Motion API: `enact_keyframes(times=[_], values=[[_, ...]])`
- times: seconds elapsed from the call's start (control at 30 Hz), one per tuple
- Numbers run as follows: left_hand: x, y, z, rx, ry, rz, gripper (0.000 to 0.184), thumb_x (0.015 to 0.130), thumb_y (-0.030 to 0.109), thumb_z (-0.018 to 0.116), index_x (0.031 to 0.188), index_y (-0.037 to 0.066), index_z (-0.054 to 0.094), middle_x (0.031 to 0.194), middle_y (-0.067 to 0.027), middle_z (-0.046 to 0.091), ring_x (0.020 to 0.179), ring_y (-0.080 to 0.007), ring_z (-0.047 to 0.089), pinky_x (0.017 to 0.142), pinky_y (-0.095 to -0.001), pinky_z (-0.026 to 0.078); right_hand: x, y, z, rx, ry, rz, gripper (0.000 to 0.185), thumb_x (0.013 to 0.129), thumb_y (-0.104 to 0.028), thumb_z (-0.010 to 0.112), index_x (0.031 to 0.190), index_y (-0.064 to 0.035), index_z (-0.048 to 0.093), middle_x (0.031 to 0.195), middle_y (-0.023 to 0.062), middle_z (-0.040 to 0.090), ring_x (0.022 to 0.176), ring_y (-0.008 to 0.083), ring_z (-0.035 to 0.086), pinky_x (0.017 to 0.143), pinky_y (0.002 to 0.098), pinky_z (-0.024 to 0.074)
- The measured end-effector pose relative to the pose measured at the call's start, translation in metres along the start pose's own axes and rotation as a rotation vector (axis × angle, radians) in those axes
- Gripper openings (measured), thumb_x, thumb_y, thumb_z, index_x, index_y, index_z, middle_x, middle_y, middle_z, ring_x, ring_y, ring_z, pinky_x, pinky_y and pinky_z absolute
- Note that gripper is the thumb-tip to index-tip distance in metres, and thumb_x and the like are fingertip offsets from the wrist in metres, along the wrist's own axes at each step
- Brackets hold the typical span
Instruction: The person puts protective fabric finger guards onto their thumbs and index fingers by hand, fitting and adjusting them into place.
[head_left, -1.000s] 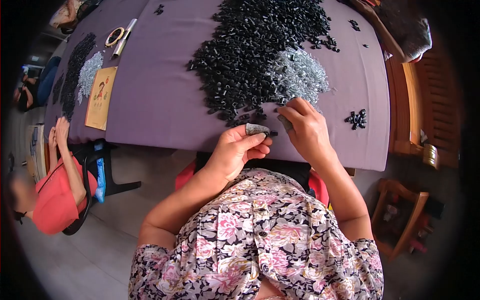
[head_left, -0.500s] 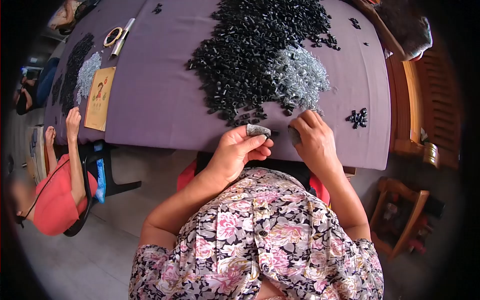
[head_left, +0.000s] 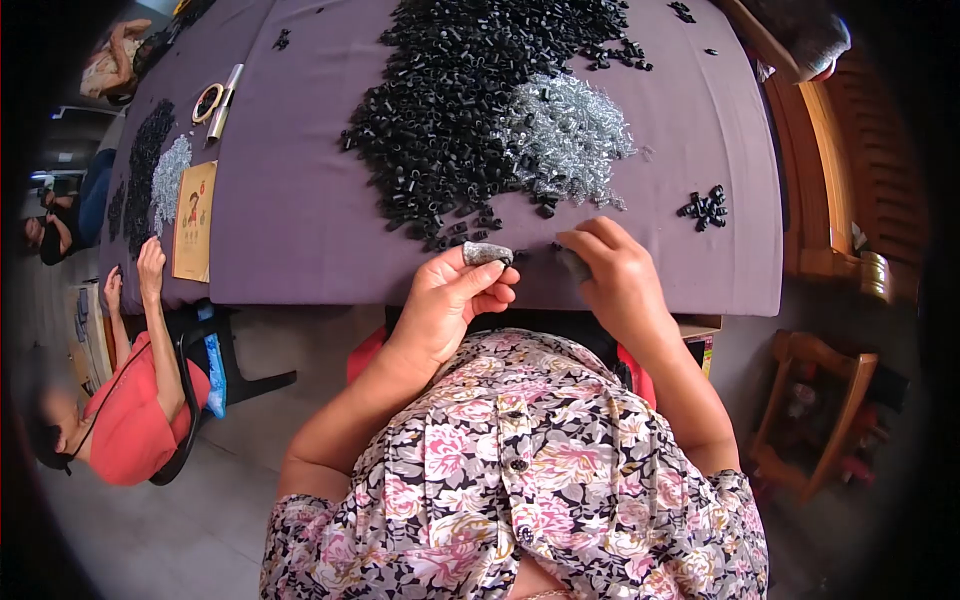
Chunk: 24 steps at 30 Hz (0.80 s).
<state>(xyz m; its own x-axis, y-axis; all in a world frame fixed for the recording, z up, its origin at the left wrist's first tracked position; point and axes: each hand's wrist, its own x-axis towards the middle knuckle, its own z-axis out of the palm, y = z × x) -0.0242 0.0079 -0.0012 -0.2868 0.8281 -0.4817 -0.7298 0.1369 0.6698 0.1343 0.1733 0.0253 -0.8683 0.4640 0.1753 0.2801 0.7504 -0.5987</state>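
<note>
My left hand [head_left: 445,300] is closed in a pinch over the table's front edge. A grey finger cover [head_left: 487,254] sits on its index finger, and a small black plastic piece [head_left: 507,262] shows at the fingertips. To the right, my right hand [head_left: 615,270] has its fingers curled together, with a grey cover [head_left: 575,264] on the thumb. A tiny dark bit shows at its fingertips, too small to name. Beyond both hands lies a big heap of short black tubular pieces [head_left: 430,130], with a pile of small clear pieces [head_left: 575,135] against its right side.
A small cluster of black pieces [head_left: 704,208] lies at the right of the purple cloth [head_left: 290,200]. A yellow booklet [head_left: 194,220], a tape roll [head_left: 207,103] and a silver tube [head_left: 226,102] lie left. A person in red [head_left: 140,420] works there. A wooden chair [head_left: 815,410] stands right.
The view has shifted, so the heap sits further left and higher. My left hand keeps its pinch; the black piece sticks out less. My right hand's fingers remain curled, close to the left.
</note>
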Motion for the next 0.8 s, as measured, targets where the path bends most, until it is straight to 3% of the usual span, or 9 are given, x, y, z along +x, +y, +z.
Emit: enact_keyframes(times=[0.1,0.3,0.4,0.6,0.7,0.8], values=[[0.001,0.001,-0.001,0.006,-0.001,0.001,0.016,0.095,0.012,0.062,0.107,0.003,0.065,0.095,-0.0080,0.070,0.078,-0.0128,0.067,0.071,-0.0256,0.056,0.009,-0.001,0.013,-0.132,-0.032,-0.096,0.011,0.078,-0.004,0.061,0.088,-0.0019,0.060,0.089,0.0121,0.055,0.087,0.0318,0.059,0.072,0.0416,0.0501],[-0.003,0.001,-0.001,0.005,0.001,0.002,0.017,0.095,0.012,0.062,0.108,0.002,0.064,0.096,-0.0089,0.070,0.079,-0.0133,0.067,0.071,-0.0257,0.056,0.011,-0.005,0.004,-0.237,-0.190,-0.044,0.018,0.074,-0.002,0.065,0.090,-0.0014,0.058,0.089,0.0129,0.056,0.086,0.0331,0.060,0.073,0.0427,0.0504],[-0.003,0.000,0.001,0.038,-0.015,0.012,0.017,0.095,0.011,0.062,0.109,0.001,0.064,0.096,-0.0096,0.070,0.079,-0.0138,0.068,0.071,-0.0254,0.056,0.015,-0.003,-0.002,-0.082,-0.170,-0.006,0.021,0.071,0.003,0.065,0.090,0.0006,0.058,0.086,0.0131,0.057,0.080,0.0312,0.062,0.071,0.0392,0.0517],[-0.002,-0.002,0.002,0.080,-0.043,0.012,0.018,0.094,0.009,0.062,0.109,0.001,0.064,0.096,-0.0100,0.071,0.078,-0.0140,0.068,0.070,-0.0250,0.056,0.004,-0.006,0.018,0.764,-0.136,0.367,0.019,0.081,0.010,0.057,0.099,0.0039,0.062,0.090,0.0066,0.066,0.078,0.0137,0.064,0.069,0.0261,0.0516],[-0.002,-0.002,0.002,0.102,-0.049,0.027,0.017,0.094,0.009,0.062,0.109,0.001,0.064,0.096,-0.0098,0.071,0.078,-0.0139,0.068,0.071,-0.0251,0.056,0.005,-0.012,0.013,1.063,-0.277,0.560,0.018,0.086,0.009,0.056,0.101,0.0036,0.063,0.092,0.0049,0.069,0.081,0.0101,0.064,0.072,0.0254,0.0526],[-0.003,-0.004,0.004,0.149,-0.055,0.054,0.016,0.095,0.010,0.061,0.109,0.001,0.063,0.095,-0.0089,0.071,0.079,-0.0130,0.067,0.072,-0.0249,0.055,0.000,-0.007,0.018,1.200,-0.268,0.531,0.018,0.087,0.009,0.057,0.103,0.0033,0.064,0.092,0.0056,0.069,0.080,0.0101,0.064,0.072,0.0249,0.0533]])
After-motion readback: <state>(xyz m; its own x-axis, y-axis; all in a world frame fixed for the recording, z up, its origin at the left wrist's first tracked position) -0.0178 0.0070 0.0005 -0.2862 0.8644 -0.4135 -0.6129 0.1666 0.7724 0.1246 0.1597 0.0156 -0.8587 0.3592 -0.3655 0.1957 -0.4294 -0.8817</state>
